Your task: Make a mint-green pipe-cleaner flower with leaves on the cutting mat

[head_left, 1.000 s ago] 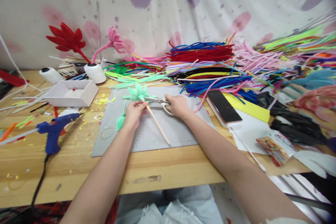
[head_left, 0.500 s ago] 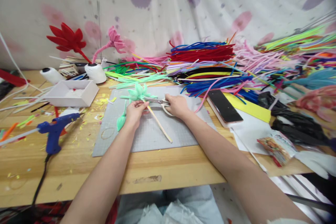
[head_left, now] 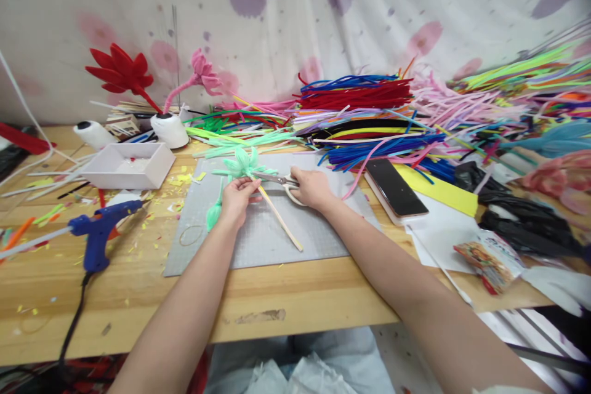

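My left hand (head_left: 237, 198) is closed on a mint-green pipe-cleaner flower (head_left: 242, 162), pinching it just under the petals. From that pinch a pale wooden stick stem (head_left: 281, 218) slants down to the right. My right hand (head_left: 311, 186) grips the white handles of a pair of scissors (head_left: 282, 180). The blades point left and reach the base of the flower, close to my left fingertips; whether they touch the stem I cannot tell. A mint-green bud (head_left: 213, 215) on a thin stem lies left of my left hand, on the grey cutting mat (head_left: 258, 257).
A blue glue gun (head_left: 98, 237) and a white box (head_left: 132, 166) stand left. Behind are a red flower (head_left: 120, 71) and a pink flower (head_left: 203, 72) in a white holder. Bundled pipe cleaners (head_left: 355, 95) line the back. A phone (head_left: 396, 189) and a snack packet (head_left: 489, 261) lie right.
Almost nothing differs. The view has shifted very slightly, and both hands keep the same hold on the flower and the scissors.
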Available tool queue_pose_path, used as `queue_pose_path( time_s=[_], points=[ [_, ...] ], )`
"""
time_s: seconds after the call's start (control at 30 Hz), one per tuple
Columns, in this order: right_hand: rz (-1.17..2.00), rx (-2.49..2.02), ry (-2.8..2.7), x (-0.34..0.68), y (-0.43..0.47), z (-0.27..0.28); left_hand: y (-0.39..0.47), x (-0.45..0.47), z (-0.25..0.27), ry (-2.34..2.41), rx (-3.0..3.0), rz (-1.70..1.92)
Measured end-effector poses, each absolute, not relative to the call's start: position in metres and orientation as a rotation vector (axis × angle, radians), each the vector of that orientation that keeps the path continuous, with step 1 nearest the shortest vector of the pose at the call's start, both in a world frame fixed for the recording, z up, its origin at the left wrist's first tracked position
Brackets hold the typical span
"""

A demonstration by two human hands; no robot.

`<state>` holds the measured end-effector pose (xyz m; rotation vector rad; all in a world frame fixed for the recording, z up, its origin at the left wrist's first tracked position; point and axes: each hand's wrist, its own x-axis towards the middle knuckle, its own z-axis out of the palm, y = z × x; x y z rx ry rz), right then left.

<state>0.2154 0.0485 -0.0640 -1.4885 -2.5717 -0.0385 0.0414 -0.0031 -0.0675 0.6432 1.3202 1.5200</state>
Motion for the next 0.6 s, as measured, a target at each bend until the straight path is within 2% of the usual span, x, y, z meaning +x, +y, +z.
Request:
queue_pose_path(
  time_s=[0.6],
  points=[
    [-0.063, -1.490, -2.489, 0.2153, 0.0503, -0.0671, -0.0025, 0.0380, -0.0695, 1.245, 0.645, 1.548]
  ],
)
